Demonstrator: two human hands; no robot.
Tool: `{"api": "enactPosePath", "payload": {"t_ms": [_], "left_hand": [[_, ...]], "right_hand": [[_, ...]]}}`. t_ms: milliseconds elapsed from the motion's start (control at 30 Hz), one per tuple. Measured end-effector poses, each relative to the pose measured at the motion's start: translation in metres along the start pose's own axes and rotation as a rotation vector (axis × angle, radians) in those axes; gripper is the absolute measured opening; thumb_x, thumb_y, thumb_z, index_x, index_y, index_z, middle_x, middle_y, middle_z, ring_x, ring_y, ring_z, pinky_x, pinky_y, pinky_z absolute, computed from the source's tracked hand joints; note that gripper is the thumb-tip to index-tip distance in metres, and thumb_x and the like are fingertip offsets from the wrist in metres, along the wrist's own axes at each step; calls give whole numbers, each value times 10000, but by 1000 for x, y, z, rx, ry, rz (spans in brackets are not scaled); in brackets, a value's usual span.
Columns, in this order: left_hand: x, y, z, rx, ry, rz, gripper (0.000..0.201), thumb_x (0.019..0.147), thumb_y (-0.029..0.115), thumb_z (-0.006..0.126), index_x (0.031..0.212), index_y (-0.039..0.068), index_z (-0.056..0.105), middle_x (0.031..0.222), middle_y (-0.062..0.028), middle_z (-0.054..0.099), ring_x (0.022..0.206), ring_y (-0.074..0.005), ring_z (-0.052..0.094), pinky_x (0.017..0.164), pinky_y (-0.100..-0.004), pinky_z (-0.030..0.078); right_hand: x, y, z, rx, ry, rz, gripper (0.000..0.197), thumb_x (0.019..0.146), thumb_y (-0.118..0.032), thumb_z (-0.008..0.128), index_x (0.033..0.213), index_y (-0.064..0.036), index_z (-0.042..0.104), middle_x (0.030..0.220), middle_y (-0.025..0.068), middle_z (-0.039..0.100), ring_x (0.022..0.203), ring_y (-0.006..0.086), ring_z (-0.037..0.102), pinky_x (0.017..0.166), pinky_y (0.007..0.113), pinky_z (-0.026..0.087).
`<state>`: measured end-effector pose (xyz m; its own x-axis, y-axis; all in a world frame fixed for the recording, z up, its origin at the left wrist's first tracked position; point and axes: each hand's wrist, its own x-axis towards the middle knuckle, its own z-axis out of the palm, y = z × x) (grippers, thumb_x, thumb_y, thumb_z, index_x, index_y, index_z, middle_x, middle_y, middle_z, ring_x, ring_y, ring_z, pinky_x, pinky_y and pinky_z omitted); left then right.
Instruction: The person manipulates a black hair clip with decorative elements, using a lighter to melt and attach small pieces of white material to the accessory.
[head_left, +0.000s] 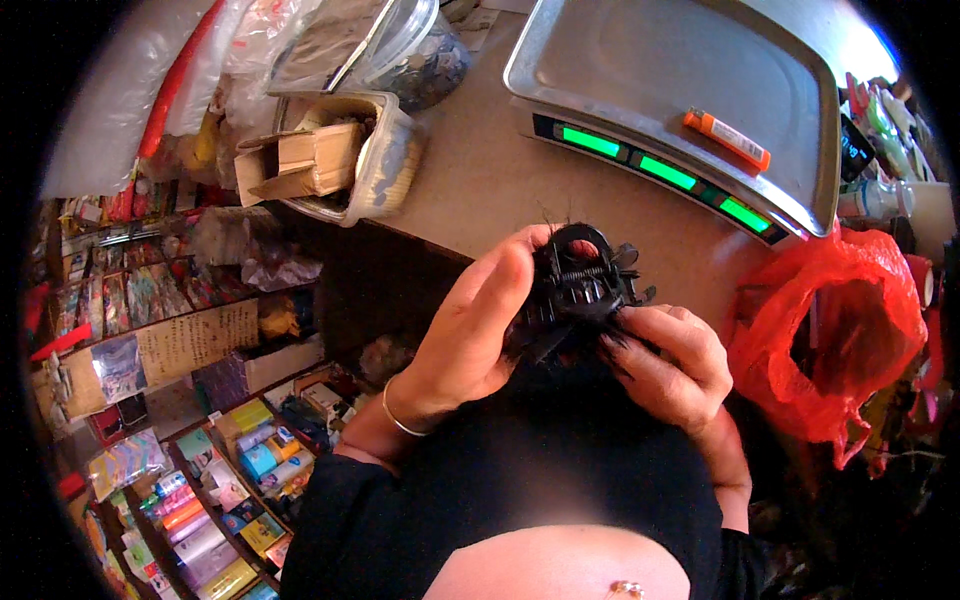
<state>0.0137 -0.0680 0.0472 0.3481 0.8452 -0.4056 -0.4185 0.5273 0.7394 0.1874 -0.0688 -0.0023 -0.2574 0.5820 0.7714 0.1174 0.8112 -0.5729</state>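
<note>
Close to my body, in front of my black top, I hold a black hair claw clip point(578, 280) between both hands. Its curved teeth and a coiled spring show, and dark strands stick out around it. My left hand point(480, 310) has its thumb along the clip's left side, the other fingers hidden behind it. A pale bangle circles the left wrist. My right hand point(680, 360) grips the clip's lower right edge with bent fingers. Whether it is one clip or several pressed together, I cannot tell.
Ahead on the counter stands a weighing scale point(640, 60) with green displays; an orange tube point(728, 138) lies on its tray. A red plastic bag point(830, 340) hangs right. Left are a plastic tub point(400, 165) with cardboard boxes and shelves of packed goods point(200, 510).
</note>
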Motion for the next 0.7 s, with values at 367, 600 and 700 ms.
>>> {"api": "enactPosePath", "payload": {"t_ms": [367,600,700], "left_hand": [[3,-23,-13,195,43,178,607,762,194,665,1228,15,319,1092,-45,475,959,-124,476,898,-271,359],[6,-18,-11,75,59,-23,542,778,157,600,1227,17,331,1110,-48,466,1016,-128,446,925,-274,332],[7,-14,-8,181,37,73,496,777,148,592,1200,26,363,1074,-45,478,966,-106,455,865,-251,366]], "right_hand": [[-2,10,8,-186,-137,-101,272,562,-14,610,820,71,602,906,165,517,683,228,576,591,294,501],[-5,9,10,-273,-201,-137,270,544,-29,609,798,60,595,911,171,533,706,239,581,620,297,505],[-4,7,7,-254,-187,-88,259,542,-33,614,785,54,592,902,175,544,714,242,583,615,298,504]]}}
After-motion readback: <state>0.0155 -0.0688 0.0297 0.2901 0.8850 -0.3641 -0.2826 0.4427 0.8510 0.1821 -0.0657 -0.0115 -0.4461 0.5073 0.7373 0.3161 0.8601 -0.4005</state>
